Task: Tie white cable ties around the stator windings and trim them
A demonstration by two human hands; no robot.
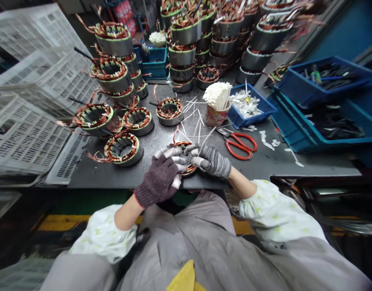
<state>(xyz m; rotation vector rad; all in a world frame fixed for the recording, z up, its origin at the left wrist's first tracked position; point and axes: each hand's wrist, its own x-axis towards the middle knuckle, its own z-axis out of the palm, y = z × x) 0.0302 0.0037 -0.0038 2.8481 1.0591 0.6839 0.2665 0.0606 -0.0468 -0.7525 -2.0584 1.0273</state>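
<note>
two gloved hands are closing on one round grey steel stator with copper windings (186,157), which is sitting at the near edge of the dark worktable (264,163), right in front of the person; the left hand (160,180), in a dark maroon knit glove, is wrapping over the stator's near left side, fingers curled narrow around it; the right hand (211,161), in a grey striped knit glove, is pinching at the top of the winding on the right, fingertips close together, and whether it is gripping a thin white strip there i cannot tell; the stator is looking heavy and stiff in its steel ring, best gripped around that outer wall, while the copper wire and loose leads on top are looking easy to bend or nick; thin white insulating strips (193,117) are lying scattered just beyond the hands; red-handled scissors (240,145) are resting near the right hand; a cup packed with white sticks (217,103) is standing beyond, beside a small blue plastic tray of white scraps (251,106); more wound stators (123,147) are crowding the left, and tall stacks (186,44) are filling the back; white plastic crates (31,105) are leaning at the far left.
</note>
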